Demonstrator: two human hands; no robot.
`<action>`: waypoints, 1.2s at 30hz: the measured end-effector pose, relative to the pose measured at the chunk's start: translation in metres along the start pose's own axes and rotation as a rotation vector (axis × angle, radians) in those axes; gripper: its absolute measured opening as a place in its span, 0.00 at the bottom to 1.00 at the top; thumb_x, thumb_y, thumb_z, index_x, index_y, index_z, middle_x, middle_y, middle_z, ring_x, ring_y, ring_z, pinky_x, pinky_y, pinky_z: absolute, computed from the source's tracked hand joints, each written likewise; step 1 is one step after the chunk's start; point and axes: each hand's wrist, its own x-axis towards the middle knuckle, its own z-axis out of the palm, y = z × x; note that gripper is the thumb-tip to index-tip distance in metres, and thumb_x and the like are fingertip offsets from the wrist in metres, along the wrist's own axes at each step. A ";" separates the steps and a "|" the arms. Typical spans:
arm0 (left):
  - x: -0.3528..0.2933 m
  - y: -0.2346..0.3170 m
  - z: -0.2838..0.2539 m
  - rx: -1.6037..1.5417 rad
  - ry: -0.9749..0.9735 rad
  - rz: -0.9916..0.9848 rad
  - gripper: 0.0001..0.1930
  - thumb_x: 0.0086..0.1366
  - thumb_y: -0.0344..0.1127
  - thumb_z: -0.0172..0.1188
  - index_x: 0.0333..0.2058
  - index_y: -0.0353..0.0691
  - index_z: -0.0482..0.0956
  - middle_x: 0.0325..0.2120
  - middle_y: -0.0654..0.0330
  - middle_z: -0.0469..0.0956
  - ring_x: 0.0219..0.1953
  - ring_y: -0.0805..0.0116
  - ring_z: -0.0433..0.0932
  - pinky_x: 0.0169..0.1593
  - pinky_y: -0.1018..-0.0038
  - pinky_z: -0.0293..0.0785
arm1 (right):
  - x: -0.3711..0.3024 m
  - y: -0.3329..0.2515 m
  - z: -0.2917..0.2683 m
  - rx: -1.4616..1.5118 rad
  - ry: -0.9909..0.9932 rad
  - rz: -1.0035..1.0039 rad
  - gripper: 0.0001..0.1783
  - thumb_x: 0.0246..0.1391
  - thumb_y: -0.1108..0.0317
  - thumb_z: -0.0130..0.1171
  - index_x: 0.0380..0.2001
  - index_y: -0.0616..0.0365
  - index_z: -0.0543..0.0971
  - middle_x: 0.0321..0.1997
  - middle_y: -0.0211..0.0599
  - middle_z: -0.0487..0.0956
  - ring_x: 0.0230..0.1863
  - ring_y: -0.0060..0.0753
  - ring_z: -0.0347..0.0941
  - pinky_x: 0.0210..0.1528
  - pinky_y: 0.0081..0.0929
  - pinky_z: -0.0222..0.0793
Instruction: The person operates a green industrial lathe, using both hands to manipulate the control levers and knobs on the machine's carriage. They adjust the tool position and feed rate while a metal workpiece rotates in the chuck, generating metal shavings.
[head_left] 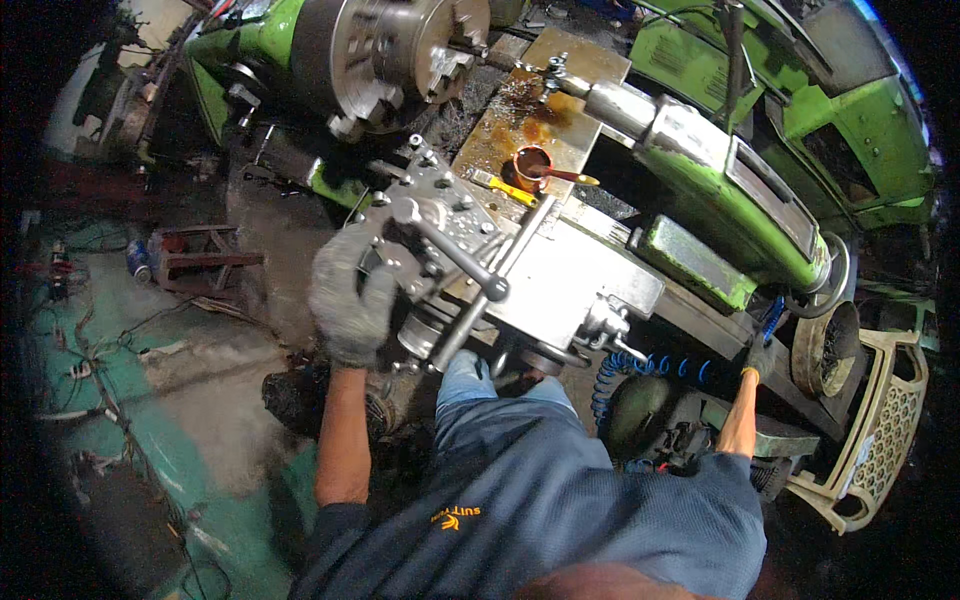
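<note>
- Worn green-painted floor (152,437), eight o'clock.
- Left grey-gloved hand (350,297) by grey steel toolpost (427,180), right dark-gloved hand (760,358) at three: cannot tell either grip.
- Blue hose (601,385) coiled, presumably for reach.

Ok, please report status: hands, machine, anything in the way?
Left hand near machine lever, contact unclear. Right hand by blue hose, grip unclear. Red cup and yellow brush on metal plate, clear of both hands.

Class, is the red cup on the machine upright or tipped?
Upright: the cup shows its round mouth facing up, a handle sticking out.
</note>
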 end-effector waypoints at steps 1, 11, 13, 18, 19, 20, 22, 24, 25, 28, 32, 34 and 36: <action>-0.008 -0.050 -0.001 0.023 -0.008 -0.136 0.20 0.62 0.34 0.65 0.52 0.36 0.80 0.50 0.49 0.81 0.53 0.48 0.79 0.60 0.58 0.72 | -0.020 0.000 -0.009 0.061 0.086 -0.012 0.30 0.61 0.41 0.57 0.59 0.47 0.80 0.56 0.48 0.83 0.54 0.56 0.79 0.55 0.45 0.72; -0.082 -0.454 0.096 0.514 -0.638 -0.911 0.29 0.59 0.55 0.63 0.54 0.44 0.82 0.53 0.44 0.80 0.55 0.39 0.78 0.58 0.53 0.73 | -0.279 -0.268 -0.100 0.422 -0.091 -0.722 0.18 0.67 0.62 0.58 0.55 0.59 0.81 0.54 0.40 0.83 0.56 0.36 0.78 0.63 0.35 0.68; -0.095 -0.491 0.116 0.532 -0.693 -1.003 0.31 0.57 0.58 0.62 0.53 0.44 0.82 0.55 0.43 0.79 0.56 0.37 0.77 0.58 0.52 0.73 | -0.307 -0.329 -0.099 0.411 -0.150 -0.816 0.21 0.64 0.62 0.61 0.58 0.59 0.80 0.56 0.40 0.82 0.58 0.38 0.76 0.65 0.34 0.66; -0.146 -0.601 0.162 0.510 -0.760 -1.050 0.33 0.56 0.60 0.63 0.53 0.40 0.83 0.57 0.40 0.77 0.58 0.38 0.76 0.59 0.51 0.73 | -0.344 -0.418 -0.090 0.443 -0.272 -0.764 0.26 0.59 0.62 0.66 0.60 0.57 0.78 0.57 0.39 0.81 0.59 0.33 0.74 0.66 0.33 0.65; -0.167 -0.632 0.168 0.505 -0.713 -1.039 0.34 0.56 0.59 0.64 0.53 0.39 0.83 0.57 0.40 0.77 0.59 0.39 0.76 0.60 0.52 0.73 | -0.339 -0.420 -0.082 0.496 -0.312 -0.765 0.26 0.59 0.63 0.66 0.60 0.57 0.79 0.57 0.38 0.81 0.59 0.32 0.73 0.66 0.33 0.65; -0.170 -0.643 0.176 0.457 -0.639 -1.019 0.31 0.57 0.58 0.64 0.50 0.38 0.84 0.53 0.41 0.80 0.55 0.40 0.78 0.57 0.52 0.74 | -0.339 -0.420 -0.074 0.523 -0.301 -0.758 0.25 0.58 0.64 0.68 0.59 0.56 0.79 0.57 0.37 0.81 0.58 0.30 0.73 0.64 0.31 0.68; -0.159 -0.648 0.184 0.359 -0.625 -1.000 0.26 0.58 0.54 0.65 0.44 0.37 0.85 0.44 0.45 0.84 0.48 0.42 0.82 0.52 0.53 0.77 | -0.344 -0.421 -0.063 0.666 -0.391 -0.634 0.23 0.59 0.65 0.69 0.57 0.56 0.80 0.51 0.33 0.83 0.50 0.24 0.77 0.55 0.26 0.73; -0.147 -0.639 0.181 0.232 -0.730 -1.019 0.19 0.59 0.49 0.65 0.39 0.38 0.85 0.36 0.50 0.86 0.40 0.45 0.83 0.48 0.54 0.78 | -0.350 -0.429 -0.058 0.697 -0.376 -0.622 0.21 0.60 0.64 0.69 0.55 0.56 0.81 0.47 0.31 0.84 0.46 0.21 0.77 0.50 0.23 0.75; -0.145 -0.643 0.170 -0.004 -0.731 -1.146 0.16 0.60 0.47 0.65 0.37 0.39 0.85 0.32 0.52 0.84 0.37 0.48 0.82 0.45 0.54 0.79 | -0.350 -0.430 -0.058 0.694 -0.338 -0.644 0.19 0.60 0.64 0.68 0.53 0.56 0.82 0.46 0.30 0.84 0.44 0.20 0.77 0.49 0.23 0.75; -0.115 -0.630 0.137 -0.340 -0.707 -1.266 0.07 0.63 0.38 0.62 0.30 0.44 0.85 0.20 0.57 0.81 0.25 0.53 0.82 0.30 0.55 0.77 | -0.355 -0.441 -0.064 0.666 -0.307 -0.679 0.15 0.62 0.64 0.67 0.50 0.56 0.84 0.43 0.29 0.84 0.42 0.18 0.77 0.46 0.21 0.74; -0.025 -0.564 0.118 0.514 -0.457 0.486 0.08 0.63 0.37 0.60 0.28 0.43 0.85 0.21 0.53 0.82 0.26 0.50 0.83 0.29 0.55 0.76 | -0.359 -0.451 -0.075 0.683 -0.259 -0.688 0.11 0.64 0.64 0.64 0.46 0.57 0.85 0.41 0.29 0.85 0.40 0.17 0.77 0.43 0.20 0.74; 0.028 -0.504 0.097 0.664 -0.897 0.184 0.08 0.63 0.37 0.59 0.30 0.44 0.85 0.24 0.51 0.84 0.29 0.47 0.84 0.32 0.54 0.77 | -0.364 -0.454 -0.086 0.683 -0.255 -0.707 0.10 0.63 0.65 0.65 0.44 0.57 0.85 0.43 0.32 0.85 0.41 0.21 0.78 0.45 0.24 0.75; 0.013 -0.558 0.099 0.648 -0.878 0.132 0.08 0.64 0.37 0.59 0.36 0.44 0.86 0.30 0.48 0.84 0.32 0.45 0.82 0.37 0.52 0.77 | -0.362 -0.454 -0.091 0.706 -0.262 -0.878 0.09 0.62 0.66 0.66 0.43 0.57 0.85 0.43 0.34 0.85 0.44 0.25 0.79 0.48 0.27 0.75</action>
